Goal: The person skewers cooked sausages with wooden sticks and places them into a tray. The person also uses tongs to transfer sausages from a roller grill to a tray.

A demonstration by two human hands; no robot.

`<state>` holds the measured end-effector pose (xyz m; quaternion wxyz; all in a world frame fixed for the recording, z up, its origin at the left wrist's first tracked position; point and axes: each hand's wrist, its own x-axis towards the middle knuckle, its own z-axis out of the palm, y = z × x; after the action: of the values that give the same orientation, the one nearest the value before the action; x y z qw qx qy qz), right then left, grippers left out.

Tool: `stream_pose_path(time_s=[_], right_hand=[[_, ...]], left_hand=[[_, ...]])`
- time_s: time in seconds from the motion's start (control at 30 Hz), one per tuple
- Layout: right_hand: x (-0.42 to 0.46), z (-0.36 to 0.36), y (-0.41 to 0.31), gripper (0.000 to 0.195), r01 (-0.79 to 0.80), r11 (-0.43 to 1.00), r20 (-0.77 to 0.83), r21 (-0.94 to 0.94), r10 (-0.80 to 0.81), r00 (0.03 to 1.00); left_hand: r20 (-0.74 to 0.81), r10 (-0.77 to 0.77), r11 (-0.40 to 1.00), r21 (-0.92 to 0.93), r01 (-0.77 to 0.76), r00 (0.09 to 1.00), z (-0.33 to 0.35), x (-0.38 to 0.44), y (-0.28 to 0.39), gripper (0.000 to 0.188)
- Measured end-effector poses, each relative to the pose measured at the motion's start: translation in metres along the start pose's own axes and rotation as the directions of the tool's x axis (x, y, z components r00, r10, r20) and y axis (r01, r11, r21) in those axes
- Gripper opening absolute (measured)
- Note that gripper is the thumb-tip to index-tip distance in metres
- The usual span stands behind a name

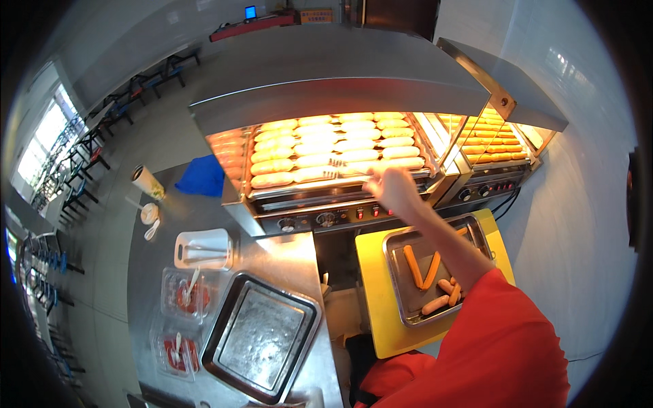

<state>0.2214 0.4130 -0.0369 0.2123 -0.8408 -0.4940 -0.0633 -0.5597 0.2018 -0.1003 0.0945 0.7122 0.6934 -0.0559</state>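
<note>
My right hand (397, 187) grips the handle end of metal food tongs (351, 171) at the front of a hot-dog roller grill (316, 217). The toothed tips of the tongs reach left over the front rows of sausages (314, 148); glare hides whether they touch any. Several plump, pale sausages lie in rows on the rollers under a bright warm light. Below my right forearm, a metal tray (403, 285) holds long and short sausages (434, 305) on a yellow board (375, 306). My left hand is out of view.
A second roller grill (492, 178) with thin sausages stands at right. On the steel counter (275, 255) sit a dark-rimmed metal tray (260, 331), a white bin (204, 250), two clear containers of red sauce (191, 298), a paper cup (148, 182) and a blue cloth (201, 176).
</note>
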Motion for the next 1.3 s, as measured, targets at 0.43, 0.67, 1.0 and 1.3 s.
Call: stream_pose_path(time_s=[0.43,0.67,1.0,1.3], right_hand=[[0.189,0.013,0.067,0.018,-0.172,0.965,-0.004,-0.198,0.175,0.985],[0.216,0.025,0.059,0.018,-0.161,0.970,0.049,-0.181,0.172,0.984],[0.217,0.040,0.023,0.017,-0.100,0.980,0.093,-0.170,0.117,0.989],[0.229,0.069,-0.030,0.017,-0.004,0.992,0.111,-0.130,0.019,0.994]], left_hand=[[0.123,-0.432,0.835,-0.319,0.448,0.893,-0.037,0.052,0.157,0.024],[0.082,-0.361,0.910,-0.188,0.370,0.929,-0.043,0.064,0.175,0.025],[0.097,-0.377,0.920,-0.077,0.384,0.921,-0.038,0.063,0.175,0.023],[0.096,-0.367,0.927,-0.043,0.372,0.925,-0.035,0.060,0.172,0.020]])
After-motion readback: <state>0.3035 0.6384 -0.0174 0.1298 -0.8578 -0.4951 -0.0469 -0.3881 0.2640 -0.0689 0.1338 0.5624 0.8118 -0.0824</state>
